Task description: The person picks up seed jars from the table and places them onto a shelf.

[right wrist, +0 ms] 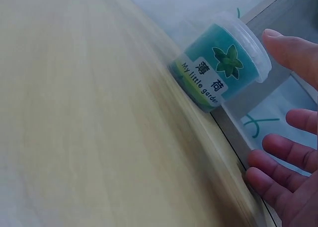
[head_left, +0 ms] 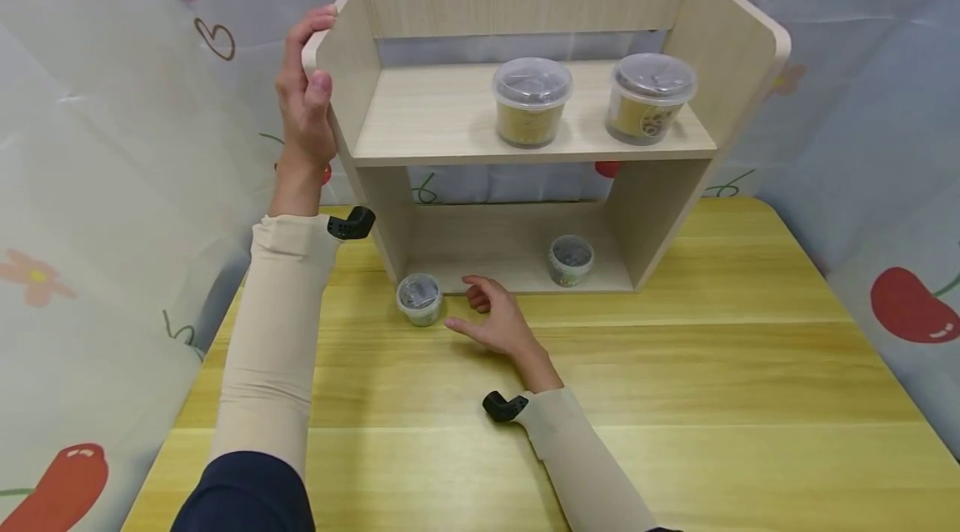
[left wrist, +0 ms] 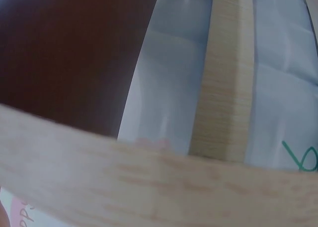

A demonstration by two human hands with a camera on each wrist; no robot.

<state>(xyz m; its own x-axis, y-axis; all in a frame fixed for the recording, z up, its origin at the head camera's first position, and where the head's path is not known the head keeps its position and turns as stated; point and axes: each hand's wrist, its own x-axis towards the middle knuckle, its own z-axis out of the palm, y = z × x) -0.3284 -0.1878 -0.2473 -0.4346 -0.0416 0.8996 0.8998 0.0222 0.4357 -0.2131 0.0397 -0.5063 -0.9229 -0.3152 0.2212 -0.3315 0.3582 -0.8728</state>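
Note:
My left hand (head_left: 306,102) grips the upper front edge of the left side panel of a pale wooden two-tier shelf (head_left: 536,158). The left wrist view has a blurred panel edge (left wrist: 149,182) across it, with most of the hand hidden. My right hand (head_left: 498,323) is beside a small lidded plastic cup (head_left: 420,300) at the shelf's lower left front corner, thumb and fingers spread apart. In the right wrist view, the cup's green label (right wrist: 218,63) shows a leaf and "My little garden"; a gap separates it from the fingers.
Another small lidded cup (head_left: 572,260) stands on the lower tier, toward the right. Two larger lidded tubs with yellowish contents, a left tub (head_left: 531,102) and a right tub (head_left: 651,98), stand on the upper tier. The shelf stands on a wooden table (head_left: 675,399) before a patterned cloth (head_left: 862,140).

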